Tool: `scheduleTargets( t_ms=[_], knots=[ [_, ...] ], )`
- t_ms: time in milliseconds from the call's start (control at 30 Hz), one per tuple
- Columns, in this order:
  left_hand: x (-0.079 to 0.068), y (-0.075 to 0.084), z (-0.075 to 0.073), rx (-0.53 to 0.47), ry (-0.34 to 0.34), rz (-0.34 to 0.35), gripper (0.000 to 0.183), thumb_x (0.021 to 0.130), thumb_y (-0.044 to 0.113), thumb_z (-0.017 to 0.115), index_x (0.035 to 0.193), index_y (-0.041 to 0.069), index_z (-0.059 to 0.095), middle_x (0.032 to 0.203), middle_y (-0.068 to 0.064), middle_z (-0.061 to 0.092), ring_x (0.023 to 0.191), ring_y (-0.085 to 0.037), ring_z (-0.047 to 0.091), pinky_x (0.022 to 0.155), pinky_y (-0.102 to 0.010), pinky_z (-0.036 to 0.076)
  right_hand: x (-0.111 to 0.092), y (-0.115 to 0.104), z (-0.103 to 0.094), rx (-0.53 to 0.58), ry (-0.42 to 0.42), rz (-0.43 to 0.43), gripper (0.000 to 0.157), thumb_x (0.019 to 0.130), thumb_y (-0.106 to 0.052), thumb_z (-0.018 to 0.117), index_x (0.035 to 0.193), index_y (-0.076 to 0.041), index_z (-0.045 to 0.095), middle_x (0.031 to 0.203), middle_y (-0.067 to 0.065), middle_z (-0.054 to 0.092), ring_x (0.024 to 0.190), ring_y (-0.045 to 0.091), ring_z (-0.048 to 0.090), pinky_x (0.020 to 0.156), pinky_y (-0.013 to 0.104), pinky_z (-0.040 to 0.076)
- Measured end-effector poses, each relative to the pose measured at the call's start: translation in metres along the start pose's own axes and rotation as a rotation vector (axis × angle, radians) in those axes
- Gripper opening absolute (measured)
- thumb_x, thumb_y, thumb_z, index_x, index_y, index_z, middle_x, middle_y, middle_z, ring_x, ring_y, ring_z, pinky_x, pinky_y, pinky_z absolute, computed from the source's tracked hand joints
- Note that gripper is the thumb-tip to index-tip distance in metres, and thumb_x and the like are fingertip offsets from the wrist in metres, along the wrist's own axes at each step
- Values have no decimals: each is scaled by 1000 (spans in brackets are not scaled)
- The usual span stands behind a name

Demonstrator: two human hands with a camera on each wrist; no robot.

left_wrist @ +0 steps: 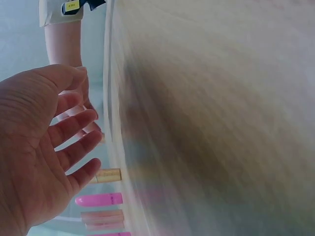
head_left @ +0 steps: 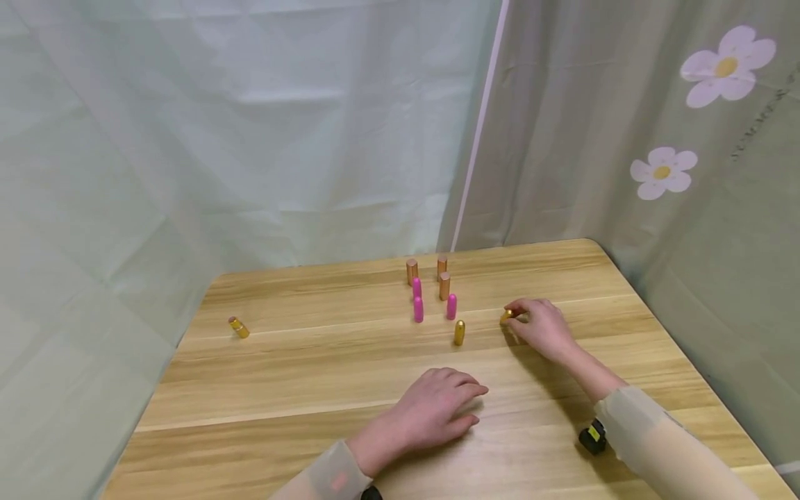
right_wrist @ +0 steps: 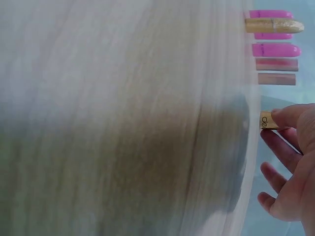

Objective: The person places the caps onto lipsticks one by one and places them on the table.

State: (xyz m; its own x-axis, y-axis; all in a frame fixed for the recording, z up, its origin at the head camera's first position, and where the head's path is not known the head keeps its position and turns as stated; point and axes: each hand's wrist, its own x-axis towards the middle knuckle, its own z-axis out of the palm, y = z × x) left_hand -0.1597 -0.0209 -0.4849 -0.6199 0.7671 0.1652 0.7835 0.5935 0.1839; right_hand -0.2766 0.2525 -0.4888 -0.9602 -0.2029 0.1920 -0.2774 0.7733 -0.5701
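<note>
In the head view my right hand pinches a gold lipstick tube between thumb and fingertips, at the right of the table. The right wrist view shows its lower part, with dark lettering, below the thumb. My left hand is held low over the front middle of the wooden table, fingers loosely spread and nothing in them. Between the hands, farther back, a gold bullet-shaped lipstick tube stands upright. Behind it stand three pink rounded tubes and three rose-gold tubes.
Alone at the table's left side is another gold lipstick tube with a darker reddish top. Pale curtains hang close behind the table and along both sides; white flowers are printed on the right one.
</note>
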Motion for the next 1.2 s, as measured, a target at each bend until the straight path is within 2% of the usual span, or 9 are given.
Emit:
scheduleTargets(
  t_ms=[167,400,533,667,800,967,1100,1200],
  knots=[
    [-5,-5,-4,-22,18,-19,45,100,40,65,141,22,61,134,7,62,128,-16,54,110,-39,41,-7,-5,-7,146,12,48,32,95,-22,73,122,-4,71,113,11,72,113,34,62,94,53,48],
    [-18,-15,-9,-51,34,-80,42,100,37,65,139,23,62,134,7,62,129,-17,54,110,-42,41,-20,-16,-13,441,28,142,38,97,-25,73,126,-1,69,113,14,70,104,20,62,81,25,50],
    [-28,-22,-13,-73,47,-130,43,100,38,66,139,23,62,135,6,62,129,-18,54,109,-44,41,-30,-23,-14,633,8,210,45,98,-26,72,130,5,64,119,14,68,103,13,62,85,20,51],
    [-37,-30,-16,-96,69,-168,43,99,37,67,139,22,63,135,6,63,128,-20,55,109,-45,41,-40,-30,-14,769,5,285,50,97,-29,73,132,5,63,120,5,69,109,9,60,94,20,46],
    [-47,-38,-19,-105,100,-210,41,98,36,69,136,21,65,135,4,63,127,-20,55,110,-48,40,-49,-33,-13,828,-3,330,50,97,-31,72,132,4,63,119,-2,70,114,9,58,98,22,44],
    [-63,-54,-25,-92,172,-272,37,94,34,74,129,20,69,132,2,64,126,-22,54,113,-52,35,-55,-34,-11,852,5,349,48,98,-30,72,129,5,64,116,-6,70,112,9,58,101,30,44],
    [-83,-73,-34,-59,246,-340,35,92,31,78,123,18,71,127,1,67,124,-24,56,118,-58,26,-59,-33,-10,874,11,352,43,98,-29,72,126,3,66,115,-7,69,112,9,58,104,34,41],
    [-102,-90,-45,-28,309,-402,33,90,29,79,119,16,73,124,-1,69,123,-28,57,118,-62,21,-61,-30,-10,882,15,347,42,98,-29,71,126,3,66,114,-7,69,112,9,58,103,33,42]
  ],
)
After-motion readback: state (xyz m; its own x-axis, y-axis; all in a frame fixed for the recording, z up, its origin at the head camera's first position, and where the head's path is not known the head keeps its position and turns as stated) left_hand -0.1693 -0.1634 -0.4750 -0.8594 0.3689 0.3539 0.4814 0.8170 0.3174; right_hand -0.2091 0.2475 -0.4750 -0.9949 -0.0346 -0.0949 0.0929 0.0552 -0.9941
